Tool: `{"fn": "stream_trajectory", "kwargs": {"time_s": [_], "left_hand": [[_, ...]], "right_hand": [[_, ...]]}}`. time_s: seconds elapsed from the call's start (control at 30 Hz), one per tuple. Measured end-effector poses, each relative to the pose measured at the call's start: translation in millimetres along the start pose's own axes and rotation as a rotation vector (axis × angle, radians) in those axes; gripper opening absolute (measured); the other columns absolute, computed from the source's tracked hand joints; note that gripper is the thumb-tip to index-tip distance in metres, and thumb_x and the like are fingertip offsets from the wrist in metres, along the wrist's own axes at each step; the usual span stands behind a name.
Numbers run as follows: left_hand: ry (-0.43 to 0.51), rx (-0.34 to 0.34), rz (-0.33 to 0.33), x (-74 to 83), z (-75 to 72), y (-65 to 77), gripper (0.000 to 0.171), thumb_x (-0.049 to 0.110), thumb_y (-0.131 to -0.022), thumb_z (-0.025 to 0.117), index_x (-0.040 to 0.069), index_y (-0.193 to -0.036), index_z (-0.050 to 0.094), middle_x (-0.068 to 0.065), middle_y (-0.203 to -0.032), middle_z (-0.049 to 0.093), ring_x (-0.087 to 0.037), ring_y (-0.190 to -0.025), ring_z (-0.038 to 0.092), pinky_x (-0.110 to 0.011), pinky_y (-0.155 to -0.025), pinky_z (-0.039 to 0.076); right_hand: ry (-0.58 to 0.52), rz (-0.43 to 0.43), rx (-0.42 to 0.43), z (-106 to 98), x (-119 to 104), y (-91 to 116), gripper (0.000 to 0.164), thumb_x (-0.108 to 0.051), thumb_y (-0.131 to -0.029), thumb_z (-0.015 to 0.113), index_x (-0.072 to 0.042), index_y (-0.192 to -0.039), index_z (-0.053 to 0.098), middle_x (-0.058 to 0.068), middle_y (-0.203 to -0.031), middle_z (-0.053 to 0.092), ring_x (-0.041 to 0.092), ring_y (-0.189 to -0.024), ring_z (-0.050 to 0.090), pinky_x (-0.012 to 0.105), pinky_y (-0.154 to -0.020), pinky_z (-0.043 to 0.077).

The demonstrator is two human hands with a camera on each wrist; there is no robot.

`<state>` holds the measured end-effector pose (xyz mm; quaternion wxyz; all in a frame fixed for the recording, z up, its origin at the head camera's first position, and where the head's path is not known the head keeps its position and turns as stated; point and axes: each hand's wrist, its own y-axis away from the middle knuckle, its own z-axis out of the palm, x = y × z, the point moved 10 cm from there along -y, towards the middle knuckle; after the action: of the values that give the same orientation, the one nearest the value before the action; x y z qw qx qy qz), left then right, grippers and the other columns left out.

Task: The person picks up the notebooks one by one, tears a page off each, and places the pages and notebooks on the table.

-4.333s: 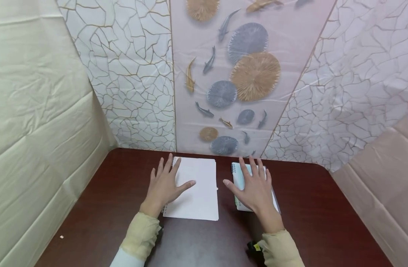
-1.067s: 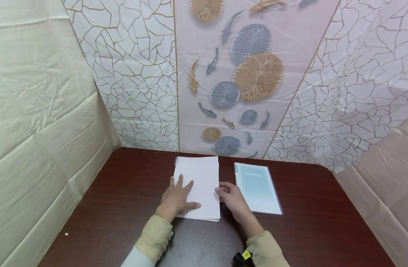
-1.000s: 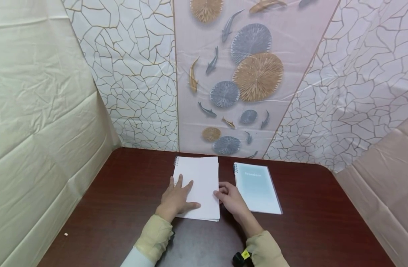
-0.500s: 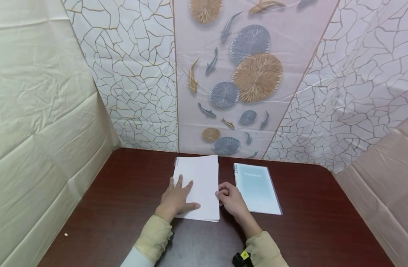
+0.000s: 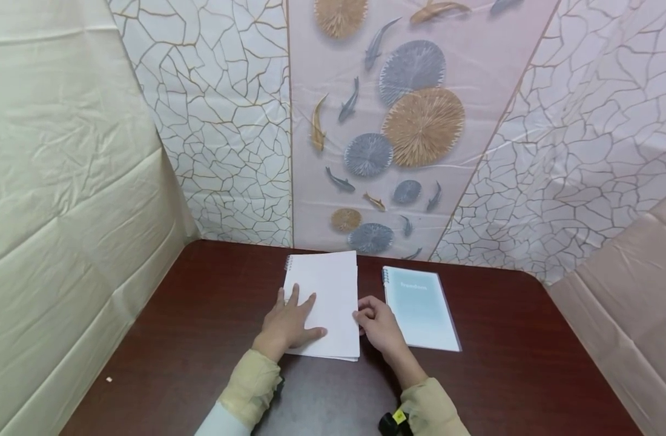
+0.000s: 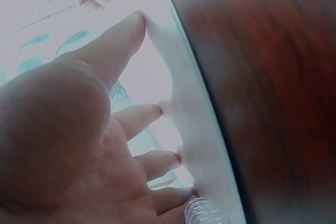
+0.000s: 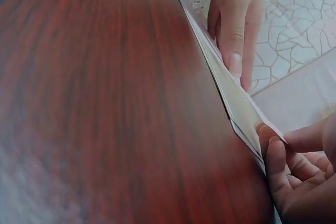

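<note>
A spiral-bound notebook (image 5: 333, 278) with a plain white page on top lies on the table, its binding to the left. My left hand (image 5: 286, 329) rests on the page with fingers spread; in the left wrist view its fingertips touch the paper near the wire spiral (image 6: 203, 212). At the notebook's right edge my right hand (image 5: 381, 326) pinches the page between thumb and fingers. The right wrist view shows this page (image 7: 236, 95) raised from the sheets below, forming a narrow gap along the near edge.
A light-blue spiral notebook (image 5: 420, 309) with a pale printed word lies just right of my right hand. The dark red-brown table (image 5: 507, 357) ends at a patterned backdrop (image 5: 235, 151). A tiny white scrap (image 5: 109, 379) lies at the left.
Both hands were spread above the two notebooks; the left came down onto the white page, and the right moved left to pinch its edge. Lately the page's far right corner has risen slightly.
</note>
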<state>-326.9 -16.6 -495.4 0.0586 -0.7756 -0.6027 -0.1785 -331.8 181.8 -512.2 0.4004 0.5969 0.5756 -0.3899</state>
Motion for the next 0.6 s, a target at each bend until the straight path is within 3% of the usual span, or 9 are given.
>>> {"fn": "stream_trajectory", "kwargs": {"time_s": [0.6], "left_hand": [[0.05,0.003,0.034,2.0,-1.6,-2.7,0.087,0.063,-0.089,0.067,0.016,-0.157,0.039,-0.028,-0.165,0.018,-0.057,-0.146,0.01,-0.069,-0.111,0.035]], "right_hand": [[-0.06,0.022,0.015,-1.5,0.8,-0.6,0.014,-0.006,-0.1,0.063,-0.001,-0.113,0.066,0.012,-0.078,0.069,0.021,-0.069,0.061,0.033,-0.064,0.055]]}}
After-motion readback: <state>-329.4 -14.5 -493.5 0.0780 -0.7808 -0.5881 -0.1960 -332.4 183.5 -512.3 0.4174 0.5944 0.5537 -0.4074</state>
